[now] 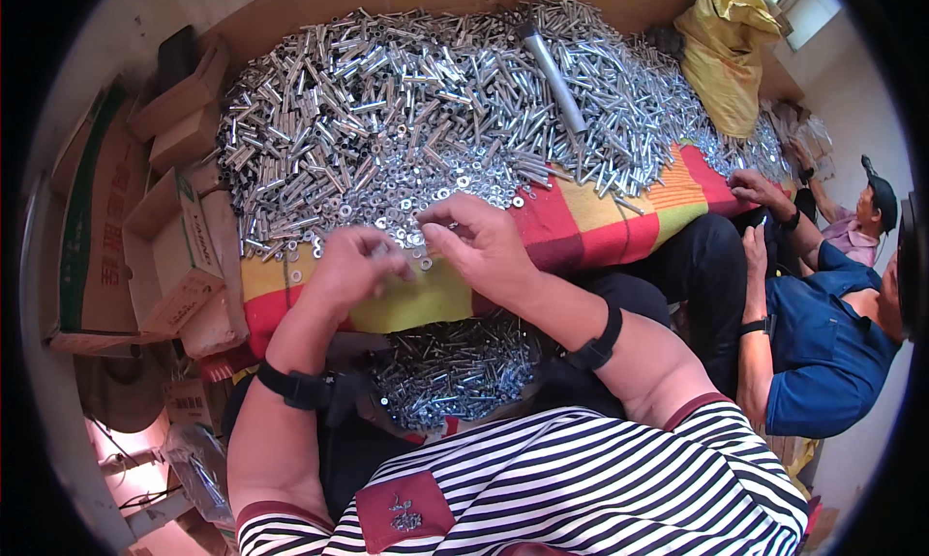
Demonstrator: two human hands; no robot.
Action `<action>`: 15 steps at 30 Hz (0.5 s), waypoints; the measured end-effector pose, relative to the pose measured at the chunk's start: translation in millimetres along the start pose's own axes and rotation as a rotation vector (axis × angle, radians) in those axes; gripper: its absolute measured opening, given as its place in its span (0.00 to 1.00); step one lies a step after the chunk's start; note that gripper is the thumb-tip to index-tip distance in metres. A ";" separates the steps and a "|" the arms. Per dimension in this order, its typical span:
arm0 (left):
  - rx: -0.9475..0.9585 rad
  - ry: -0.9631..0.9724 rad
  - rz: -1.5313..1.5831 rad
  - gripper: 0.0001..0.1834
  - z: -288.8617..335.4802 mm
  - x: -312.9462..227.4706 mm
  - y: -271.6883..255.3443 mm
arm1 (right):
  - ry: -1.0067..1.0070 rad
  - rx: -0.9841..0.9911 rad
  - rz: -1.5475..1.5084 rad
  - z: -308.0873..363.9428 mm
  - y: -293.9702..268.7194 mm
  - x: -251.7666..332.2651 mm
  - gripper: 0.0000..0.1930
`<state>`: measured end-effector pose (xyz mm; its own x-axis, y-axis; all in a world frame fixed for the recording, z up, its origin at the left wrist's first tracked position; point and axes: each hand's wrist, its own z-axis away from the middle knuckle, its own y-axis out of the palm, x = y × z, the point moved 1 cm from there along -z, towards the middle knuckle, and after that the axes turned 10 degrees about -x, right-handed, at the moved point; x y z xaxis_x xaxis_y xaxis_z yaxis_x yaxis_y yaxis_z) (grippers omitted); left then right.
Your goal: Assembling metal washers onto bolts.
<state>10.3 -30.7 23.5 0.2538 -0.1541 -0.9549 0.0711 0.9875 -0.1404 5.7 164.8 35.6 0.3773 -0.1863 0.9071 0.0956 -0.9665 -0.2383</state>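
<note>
My left hand (353, 268) hangs over the near edge of the checked blanket (571, 229), its fingers bent and smeared by motion, so what they hold cannot be told. Beside it on the right, my right hand (482, 244) has its thumb and index finger drawn together at the edge of the loose washers (387, 196). Anything between those fingertips is too small to make out. Behind the washers spreads a large heap of silvery metal sleeves (329, 96). Long bolts (619, 140) lie toward the right of the heap.
A grey metal tube (556, 80) lies on the heap. Below my hands sits a batch of finished-looking bolts (455, 372). Open cardboard boxes (164, 256) line the left side. A yellow sack (731, 58) stands at the far right, near two people, one in a blue shirt (818, 348).
</note>
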 end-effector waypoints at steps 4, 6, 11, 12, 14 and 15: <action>0.253 -0.124 0.021 0.09 20.1 14.5 5.1 | -0.247 0.053 0.558 -7.4 0.6 -26.2 0.04; 0.271 -0.223 0.258 0.12 19.1 11.4 -3.8 | -0.268 0.124 0.720 -8.6 5.8 -28.9 0.03; 0.118 -0.156 0.613 0.16 -6.4 13.4 -22.0 | -0.314 0.154 0.977 -5.8 15.3 -27.7 0.03; 0.026 -0.191 0.777 0.16 -9.6 13.3 -24.5 | -0.313 0.154 0.976 -5.6 16.9 -27.8 0.03; -0.225 -0.320 0.938 0.16 -5.3 -7.4 -16.1 | -0.240 0.158 1.009 -6.1 18.7 -27.9 0.04; -0.221 -0.321 0.936 0.16 -6.5 -3.2 -17.5 | -0.237 0.155 1.010 -6.4 18.4 -26.6 0.04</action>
<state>1.9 -47.2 27.4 0.3654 0.7157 -0.5952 -0.4615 0.6946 0.5519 -8.4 150.9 9.3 0.5167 -0.8382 0.1744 -0.2535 -0.3444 -0.9040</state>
